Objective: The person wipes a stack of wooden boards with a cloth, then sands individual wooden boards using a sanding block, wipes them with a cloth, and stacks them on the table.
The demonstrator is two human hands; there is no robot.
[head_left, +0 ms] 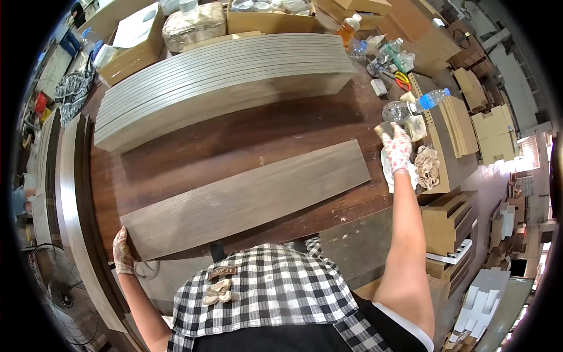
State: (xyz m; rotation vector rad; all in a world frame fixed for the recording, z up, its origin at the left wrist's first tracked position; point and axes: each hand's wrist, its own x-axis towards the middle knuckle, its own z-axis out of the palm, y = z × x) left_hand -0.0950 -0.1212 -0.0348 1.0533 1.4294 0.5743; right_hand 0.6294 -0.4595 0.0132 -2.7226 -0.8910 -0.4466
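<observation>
A long grey-brown wood-grain board (246,199) lies at a slant across the table in front of me. My left hand (123,252), in a patterned glove, grips the board's left end near its near corner. At the right side of the table, my right hand (397,149) wears a white glove with red spots. Its fingers close on a small tan-brown pad (385,129), partly hidden by the hand. Under and beside that hand lie a white cloth (387,173) and a crumpled beige rag (427,166). A clear bottle (396,112) lies just beyond it.
A tall stack of similar boards (234,82) stands across the far side of the table (258,132). Cartons (267,22) sit behind it. Bottles, red-and-yellow-handled scissors (402,80) and a blue-capped bottle (433,99) crowd the far right. A fan (65,299) stands lower left.
</observation>
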